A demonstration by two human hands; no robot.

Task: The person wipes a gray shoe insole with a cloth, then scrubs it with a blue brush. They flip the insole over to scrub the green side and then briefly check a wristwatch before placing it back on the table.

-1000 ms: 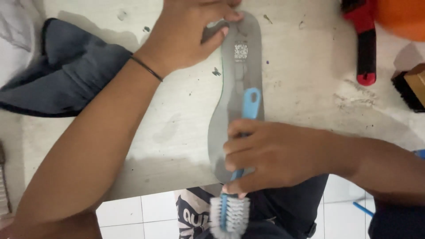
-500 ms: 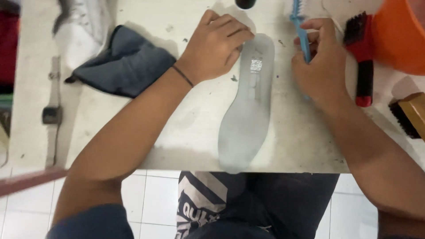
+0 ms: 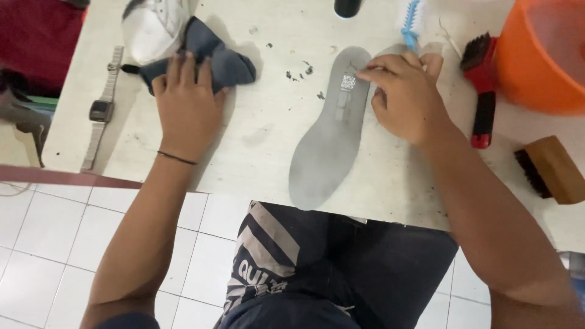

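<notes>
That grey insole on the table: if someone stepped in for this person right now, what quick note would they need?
Left hand: lies flat on the dark blue cloth, beside the white shoe at the table's far left.
Right hand: fingertips press the top end of the grey insole, pinning it; nothing held.
Insole lies flat on the table, its lower end over the near edge.
Blue-handled brush lies just above the right hand, put down.
Red-handled brush, wooden brush and orange bucket are to the right; a wristwatch at the left edge.
Done: brush set aside. Left: cloth not yet lifted to the insole.
</notes>
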